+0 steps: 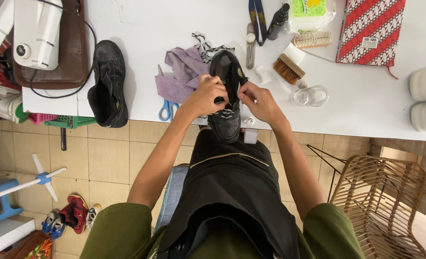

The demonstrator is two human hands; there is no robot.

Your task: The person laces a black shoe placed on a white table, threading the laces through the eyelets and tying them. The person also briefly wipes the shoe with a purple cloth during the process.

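The shoe [226, 96] stands at the near edge of the white table [366, 110], toe toward the person and overhanging the edge slightly. Both hands work at its lacing.

Left hand [205, 96]: fingers are closed on the lace [226, 113] at the left side of the shoe's opening. The hand rests against the shoe's upper.

Right hand [260, 101]: fingers are pinched on the lace at the right side of the opening, touching the shoe. The black-and-white lace crosses the front of the shoe between the two hands.

A loose stretch of the same patterned lace lies on the table behind the shoe, beside a purple cloth [180, 74]. The cloth touches the shoe's far left side. Blue-handled scissors [165, 108] lie just left of the left hand, partly under the cloth.

A second black shoe [108, 84] lies on its side, well left of the hands. To the right of the shoe sit a wooden brush [288, 68] and a clear lidded container [310, 96], both apart from the right hand. A wicker chair [385, 201] stands on the floor to the right.
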